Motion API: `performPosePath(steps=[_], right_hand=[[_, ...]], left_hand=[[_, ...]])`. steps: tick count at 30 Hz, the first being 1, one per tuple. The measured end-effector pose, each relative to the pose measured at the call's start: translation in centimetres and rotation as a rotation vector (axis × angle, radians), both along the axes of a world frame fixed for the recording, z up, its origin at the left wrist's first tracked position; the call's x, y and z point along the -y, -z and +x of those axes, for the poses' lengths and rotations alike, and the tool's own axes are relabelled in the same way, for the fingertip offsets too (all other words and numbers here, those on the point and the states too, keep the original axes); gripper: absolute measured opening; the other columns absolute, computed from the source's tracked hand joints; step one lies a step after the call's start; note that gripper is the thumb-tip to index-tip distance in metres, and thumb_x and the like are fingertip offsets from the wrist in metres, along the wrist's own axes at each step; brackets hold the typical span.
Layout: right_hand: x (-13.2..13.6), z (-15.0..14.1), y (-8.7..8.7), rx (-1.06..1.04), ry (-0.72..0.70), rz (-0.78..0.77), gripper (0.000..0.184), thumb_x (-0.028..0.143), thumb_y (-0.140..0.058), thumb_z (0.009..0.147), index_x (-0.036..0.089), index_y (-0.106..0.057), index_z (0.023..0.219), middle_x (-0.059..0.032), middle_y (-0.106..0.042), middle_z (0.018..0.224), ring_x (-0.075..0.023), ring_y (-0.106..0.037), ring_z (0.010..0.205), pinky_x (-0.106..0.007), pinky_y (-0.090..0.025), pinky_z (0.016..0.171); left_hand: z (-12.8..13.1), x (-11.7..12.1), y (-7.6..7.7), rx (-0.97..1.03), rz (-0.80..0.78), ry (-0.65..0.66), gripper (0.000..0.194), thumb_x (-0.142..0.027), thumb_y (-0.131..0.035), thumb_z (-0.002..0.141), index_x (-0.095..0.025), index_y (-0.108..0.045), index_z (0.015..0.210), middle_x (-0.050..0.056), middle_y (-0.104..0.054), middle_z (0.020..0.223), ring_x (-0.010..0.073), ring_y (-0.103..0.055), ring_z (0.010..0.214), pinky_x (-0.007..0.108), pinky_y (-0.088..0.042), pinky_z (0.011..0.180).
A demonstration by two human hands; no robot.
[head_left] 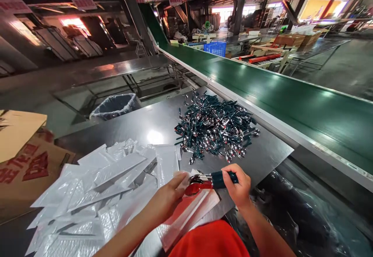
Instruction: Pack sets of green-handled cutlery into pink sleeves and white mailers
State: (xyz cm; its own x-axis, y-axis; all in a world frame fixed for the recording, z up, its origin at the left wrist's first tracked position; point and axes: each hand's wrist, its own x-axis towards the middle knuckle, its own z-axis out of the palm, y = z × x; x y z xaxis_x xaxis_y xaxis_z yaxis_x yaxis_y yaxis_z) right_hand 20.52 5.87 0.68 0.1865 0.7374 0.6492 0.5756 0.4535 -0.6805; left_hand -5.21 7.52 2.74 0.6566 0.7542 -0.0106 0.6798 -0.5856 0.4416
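A bundle of spoons (218,180) with dark green handles and shiny metal bowls is gripped by my right hand (239,184), its fingers closed round the handle ends. The bowls point left toward my left hand (172,190). That hand is closed on the edge of a whitish plastic bag (189,221), close beside the spoon bowls; its fingertips are partly hidden. Red from my clothing reflects in the metal and the bag. Beyond my hands lies a large heap of similar spoons (215,126) on the metal table (140,121).
White padded mailers (96,187) lie piled on the left. A cardboard box (37,167) stands at far left, and a lined bin (115,107) behind the table. A green conveyor belt (262,82) runs along the far side. Dark plastic film (291,210) sits at lower right.
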Motion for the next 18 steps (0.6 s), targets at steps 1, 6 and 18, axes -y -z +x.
performPosePath(steps=[1,6,18], right_hand=[[0.0,-0.1,-0.2,0.031,-0.026,0.041,0.013,0.026,-0.054,0.091,0.023,-0.063,0.081,-0.0025,-0.069,0.071,-0.0163,-0.066,0.064,-0.027,-0.053,0.062],[-0.2,-2.1,-1.4,0.267,-0.232,0.207,0.017,0.026,-0.05,0.095,0.023,-0.064,0.085,-0.0033,-0.07,0.071,-0.0161,-0.066,0.066,-0.027,-0.051,0.062],[-0.4,-2.1,-3.7,-0.046,-0.401,-0.148,0.092,0.066,-0.061,0.081,0.023,-0.024,0.154,-0.0154,-0.035,0.156,-0.0344,-0.039,0.139,-0.053,-0.04,0.11]], left_hand=[[0.2,0.1,-0.1,0.015,0.009,0.001,0.042,0.0,-0.05,0.079,-0.023,-0.072,0.107,0.011,-0.05,0.148,0.0293,-0.047,0.136,0.04,-0.049,0.103],[1.9,0.8,-0.2,0.153,0.022,-0.004,0.028,-0.011,-0.052,0.088,-0.024,-0.076,0.096,0.01,-0.046,0.151,0.0294,-0.045,0.137,0.044,-0.045,0.108],[1.2,2.7,-2.6,0.456,0.529,-0.086,0.024,-0.009,-0.061,0.085,-0.025,-0.071,0.099,0.006,-0.044,0.153,0.0261,-0.052,0.132,0.037,-0.053,0.102]])
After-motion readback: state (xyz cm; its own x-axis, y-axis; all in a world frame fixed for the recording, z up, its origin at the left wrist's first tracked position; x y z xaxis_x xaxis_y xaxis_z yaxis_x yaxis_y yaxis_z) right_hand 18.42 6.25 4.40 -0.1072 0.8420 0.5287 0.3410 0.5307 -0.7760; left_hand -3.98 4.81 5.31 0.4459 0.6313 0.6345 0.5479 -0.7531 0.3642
